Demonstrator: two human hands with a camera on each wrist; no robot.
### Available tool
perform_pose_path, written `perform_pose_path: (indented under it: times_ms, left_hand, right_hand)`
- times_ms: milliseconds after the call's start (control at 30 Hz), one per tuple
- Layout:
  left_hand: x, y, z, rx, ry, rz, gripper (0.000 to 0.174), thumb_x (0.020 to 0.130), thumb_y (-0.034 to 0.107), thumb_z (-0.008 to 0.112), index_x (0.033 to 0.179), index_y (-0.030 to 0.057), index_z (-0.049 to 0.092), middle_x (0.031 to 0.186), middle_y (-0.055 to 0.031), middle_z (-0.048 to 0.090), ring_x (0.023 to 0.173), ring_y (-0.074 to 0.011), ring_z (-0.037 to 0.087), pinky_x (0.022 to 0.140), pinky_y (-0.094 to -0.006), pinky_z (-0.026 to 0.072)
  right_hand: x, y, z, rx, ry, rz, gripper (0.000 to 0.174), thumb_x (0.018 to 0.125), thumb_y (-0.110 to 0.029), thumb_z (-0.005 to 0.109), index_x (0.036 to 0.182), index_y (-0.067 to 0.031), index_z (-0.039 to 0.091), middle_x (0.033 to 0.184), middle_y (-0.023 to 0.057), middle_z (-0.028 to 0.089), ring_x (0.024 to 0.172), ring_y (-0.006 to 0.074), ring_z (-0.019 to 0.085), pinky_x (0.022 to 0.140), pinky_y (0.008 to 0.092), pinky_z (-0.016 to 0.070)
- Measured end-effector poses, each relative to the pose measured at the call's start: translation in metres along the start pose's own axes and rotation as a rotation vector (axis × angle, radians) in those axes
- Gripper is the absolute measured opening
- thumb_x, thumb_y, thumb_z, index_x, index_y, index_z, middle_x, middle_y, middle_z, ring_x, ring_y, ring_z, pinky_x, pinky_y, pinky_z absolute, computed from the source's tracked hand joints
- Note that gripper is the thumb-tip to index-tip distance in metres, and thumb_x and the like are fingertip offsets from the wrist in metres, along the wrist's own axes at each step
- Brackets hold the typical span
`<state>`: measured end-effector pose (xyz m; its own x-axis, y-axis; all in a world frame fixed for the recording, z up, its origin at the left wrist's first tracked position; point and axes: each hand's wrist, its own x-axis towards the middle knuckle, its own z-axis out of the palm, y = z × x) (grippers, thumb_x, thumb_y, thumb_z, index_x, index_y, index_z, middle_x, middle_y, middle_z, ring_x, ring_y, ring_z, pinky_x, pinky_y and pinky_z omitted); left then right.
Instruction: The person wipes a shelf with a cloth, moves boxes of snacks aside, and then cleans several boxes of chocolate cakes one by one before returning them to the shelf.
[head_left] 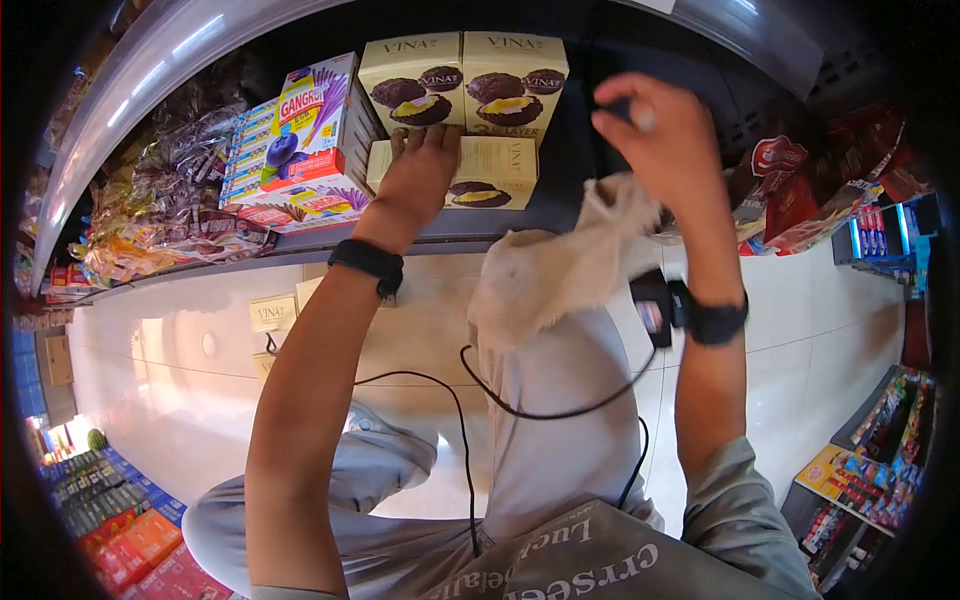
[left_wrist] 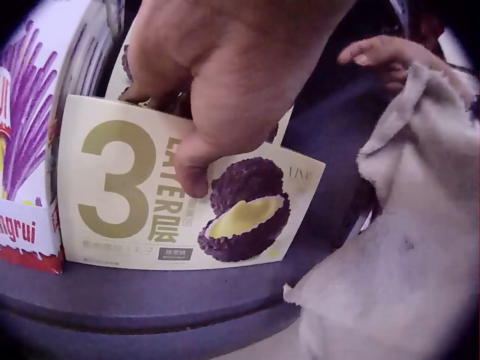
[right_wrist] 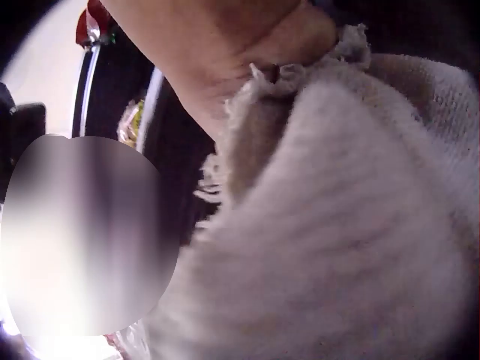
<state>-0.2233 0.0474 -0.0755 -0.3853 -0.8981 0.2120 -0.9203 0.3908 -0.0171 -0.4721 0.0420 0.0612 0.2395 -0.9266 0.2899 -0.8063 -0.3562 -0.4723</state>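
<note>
My left hand [head_left: 418,178] grips a cream VINA snack box [head_left: 497,165] that lies on its side at the front of the dark shelf. In the left wrist view the thumb [left_wrist: 196,169] presses the face of the box [left_wrist: 112,187], and the other fingers reach over its top edge. Two more VINA boxes stand upright behind it, a left one [head_left: 412,80] and a right one [head_left: 515,85]. Off to the right, my raised right hand [head_left: 665,135] holds a frayed, off-white cloth [head_left: 560,280], which hangs down over a knee. In the right wrist view the cloth [right_wrist: 322,210] covers much of the picture.
Left of the boxes stands a stack of GANGRUI packs [head_left: 295,150], with clear-wrapped snacks [head_left: 160,190] beyond. Red bags [head_left: 790,180] sit on the shelf's right. Below the shelf, more VINA boxes [head_left: 272,313] stand on the tiled floor [head_left: 790,330]. A black cable [head_left: 450,385] crosses the lap.
</note>
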Motion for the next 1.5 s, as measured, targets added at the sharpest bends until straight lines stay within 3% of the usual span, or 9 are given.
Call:
perform_pose_path:
  times_ms: [67, 167, 267, 467, 600, 667, 833, 1033, 1500]
  left_hand:
    - [0.001, 0.001, 0.000, 0.015, 0.005, -0.015, 0.045, 0.075, -0.004, 0.058, 0.118, -0.0003, 0.046, 0.118, -0.0175, 0.052, 0.112, -0.0342, 0.052, 0.099, -0.0504, 0.0382]
    - [0.004, -0.001, -0.008, -0.021, -0.154, -0.021, 0.064, 0.072, 0.001, 0.063, 0.131, -0.0031, 0.037, 0.125, -0.0230, 0.048, 0.117, -0.0403, 0.047, 0.103, -0.0475, 0.0328]
    - [0.004, 0.001, -0.010, -0.023, -0.158, -0.033, 0.064, 0.072, 0.001, 0.064, 0.130, -0.0030, 0.038, 0.125, -0.0226, 0.048, 0.117, -0.0400, 0.047, 0.103, -0.0475, 0.0326]
    - [0.002, -0.003, -0.003, -0.017, -0.112, -0.018, 0.064, 0.071, 0.002, 0.066, 0.129, -0.0018, 0.039, 0.124, -0.0217, 0.047, 0.116, -0.0396, 0.048, 0.102, -0.0469, 0.0327]
    - [0.006, -0.001, -0.006, 0.019, -0.123, -0.051, 0.059, 0.072, 0.001, 0.064, 0.126, -0.0008, 0.041, 0.119, -0.0198, 0.049, 0.113, -0.0375, 0.050, 0.101, -0.0485, 0.0350]
    - [0.006, 0.002, -0.001, 0.059, -0.022, -0.060, 0.046, 0.075, -0.002, 0.060, 0.118, 0.0010, 0.047, 0.110, -0.0161, 0.054, 0.107, -0.0333, 0.055, 0.097, -0.0500, 0.0403]
    - [0.007, 0.002, 0.000, 0.044, -0.012, -0.068, 0.049, 0.073, -0.002, 0.062, 0.119, 0.0010, 0.047, 0.112, -0.0158, 0.053, 0.109, -0.0328, 0.054, 0.097, -0.0500, 0.0395]
    - [0.002, -0.002, 0.001, 0.019, 0.035, -0.016, 0.055, 0.072, -0.002, 0.062, 0.124, 0.0003, 0.044, 0.114, -0.0154, 0.052, 0.110, -0.0325, 0.053, 0.098, -0.0504, 0.0385]
    - [-0.001, -0.006, 0.010, 0.018, 0.118, 0.027, 0.054, 0.075, -0.001, 0.057, 0.127, -0.0006, 0.042, 0.117, -0.0179, 0.050, 0.114, -0.0348, 0.048, 0.103, -0.0474, 0.0345]
  right_hand:
    - [0.032, 0.008, 0.018, -0.040, 0.024, -0.070, 0.048, 0.070, -0.015, 0.074, 0.115, -0.0078, 0.059, 0.078, 0.0129, 0.065, 0.079, 0.0264, 0.066, 0.075, 0.0343, 0.0518]
    - [0.065, 0.017, 0.062, -0.256, 0.158, -0.191, 0.063, 0.065, -0.021, 0.079, 0.123, -0.0134, 0.056, 0.103, 0.0166, 0.065, 0.098, 0.0319, 0.062, 0.085, 0.0386, 0.0504]
    - [0.077, 0.006, 0.078, -0.306, -0.053, -0.106, 0.070, 0.063, -0.020, 0.079, 0.128, -0.0161, 0.052, 0.114, 0.0163, 0.061, 0.109, 0.0322, 0.057, 0.091, 0.0404, 0.0486]
    - [0.083, 0.014, 0.050, -0.475, -0.150, -0.017, 0.054, 0.065, -0.012, 0.072, 0.118, -0.0127, 0.059, 0.114, 0.0133, 0.061, 0.108, 0.0319, 0.057, 0.090, 0.0415, 0.0488]
    - [0.066, 0.034, 0.032, -0.581, -0.072, -0.015, 0.043, 0.066, -0.003, 0.064, 0.109, -0.0097, 0.063, 0.109, 0.0138, 0.062, 0.105, 0.0336, 0.057, 0.087, 0.0402, 0.0493]
    - [0.053, 0.027, 0.019, -0.513, -0.121, 0.004, 0.044, 0.064, 0.003, 0.061, 0.107, -0.0070, 0.063, 0.107, 0.0163, 0.063, 0.102, 0.0357, 0.059, 0.087, 0.0394, 0.0489]
    - [0.035, 0.028, 0.006, -0.446, -0.254, -0.051, 0.048, 0.060, 0.006, 0.067, 0.107, -0.0029, 0.062, 0.103, 0.0195, 0.065, 0.098, 0.0376, 0.061, 0.086, 0.0384, 0.0487]
    - [0.022, 0.034, 0.013, -0.242, -0.210, -0.038, 0.057, 0.058, 0.006, 0.076, 0.111, -0.0018, 0.059, 0.101, 0.0216, 0.064, 0.096, 0.0374, 0.062, 0.085, 0.0376, 0.0492]
    - [0.025, 0.029, 0.016, -0.323, -0.198, -0.030, 0.048, 0.063, 0.009, 0.064, 0.109, -0.0025, 0.057, 0.100, 0.0216, 0.064, 0.097, 0.0380, 0.061, 0.083, 0.0401, 0.0496]
